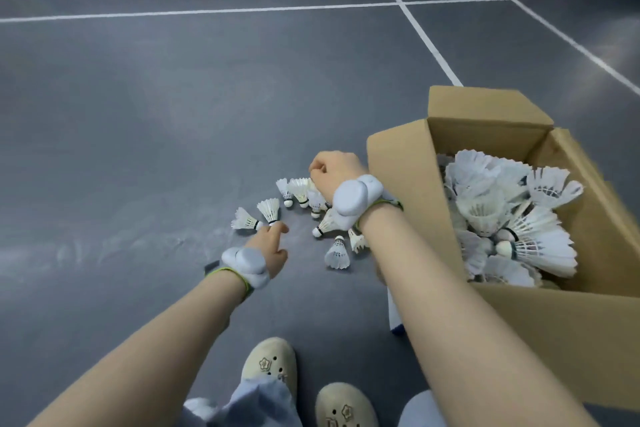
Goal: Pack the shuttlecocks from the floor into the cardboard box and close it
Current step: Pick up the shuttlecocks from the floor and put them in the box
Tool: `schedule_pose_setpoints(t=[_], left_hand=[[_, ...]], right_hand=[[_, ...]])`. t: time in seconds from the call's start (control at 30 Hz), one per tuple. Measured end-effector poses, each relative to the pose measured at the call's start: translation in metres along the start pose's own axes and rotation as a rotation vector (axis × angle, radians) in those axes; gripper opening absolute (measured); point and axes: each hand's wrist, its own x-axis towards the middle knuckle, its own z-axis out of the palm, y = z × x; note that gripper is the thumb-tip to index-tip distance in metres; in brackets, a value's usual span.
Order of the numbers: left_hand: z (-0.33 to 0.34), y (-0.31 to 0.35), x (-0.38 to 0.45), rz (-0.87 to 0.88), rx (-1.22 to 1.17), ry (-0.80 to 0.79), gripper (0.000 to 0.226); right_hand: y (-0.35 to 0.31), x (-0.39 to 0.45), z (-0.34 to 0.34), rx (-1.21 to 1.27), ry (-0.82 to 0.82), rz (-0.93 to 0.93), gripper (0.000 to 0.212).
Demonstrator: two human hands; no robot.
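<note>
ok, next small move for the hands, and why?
Probably close the left hand on the shuttlecock at its fingertips and carry it to the box. Several shuttlecocks lie loose on the floor; the box is open. The right hand is curled over the far ones.

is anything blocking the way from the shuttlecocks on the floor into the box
Nothing visible blocks it. The shuttlecocks on the floor lie just left of the cardboard box, whose flaps stand open. Only its near-left flap rises between them, so they must be lifted over it onto the pile inside.
</note>
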Motion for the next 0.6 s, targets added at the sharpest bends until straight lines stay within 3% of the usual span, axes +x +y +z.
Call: schedule_pose_setpoints(t=[0.13, 0.23, 0.3, 0.4, 0.6], left_hand=[[0.010, -0.058, 0.037, -0.205, 0.069, -0.065, 0.044], [0.013, -0.074, 0.071, -0.225, 0.084, -0.076, 0.041], [0.015, -0.081, 0.091, -0.208, 0.150, -0.054, 0.041], [0.033, -0.092, 0.125, -0.157, 0.185, 0.002, 0.045], [0.081, -0.103, 0.183, -0.034, 0.140, -0.044, 0.059]], right_hand=[[0.005, 0.026, 0.066, -0.167, -0.269, 0.035, 0.035], [0.034, 0.041, 0.118, -0.231, -0.426, 0.106, 0.027], [0.049, 0.049, 0.152, -0.237, -0.507, 0.174, 0.041], [0.072, 0.060, 0.204, -0.215, -0.496, 0.225, 0.048], [0.102, 0.104, 0.243, -0.285, -0.168, 0.299, 0.040]])
